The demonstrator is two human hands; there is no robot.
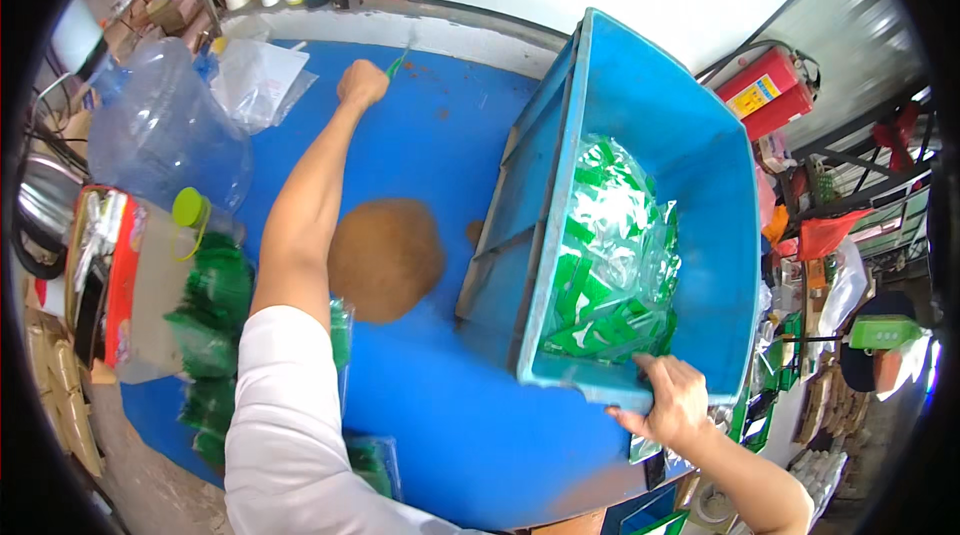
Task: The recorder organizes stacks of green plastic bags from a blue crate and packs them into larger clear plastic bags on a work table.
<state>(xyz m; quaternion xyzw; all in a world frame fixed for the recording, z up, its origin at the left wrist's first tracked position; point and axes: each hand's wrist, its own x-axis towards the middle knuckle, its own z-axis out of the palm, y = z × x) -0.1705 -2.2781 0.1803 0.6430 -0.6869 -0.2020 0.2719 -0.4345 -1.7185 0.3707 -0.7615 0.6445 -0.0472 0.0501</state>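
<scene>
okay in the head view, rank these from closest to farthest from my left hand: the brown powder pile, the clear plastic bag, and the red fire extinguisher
From the left hand:
1. Clear plastic bag, just to its left at the table's far edge.
2. Brown powder pile, nearer you, mid-table.
3. Red fire extinguisher, far right, beyond the blue bin.

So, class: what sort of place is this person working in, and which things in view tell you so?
Probably a small packing workshop. A blue crate holds green-and-clear sachets, a heap of brown powder lies on the blue table, and a red fire extinguisher stands nearby.

Green packets [610,265] (contents unreadable) partly behind crate wall [555,225].
</scene>
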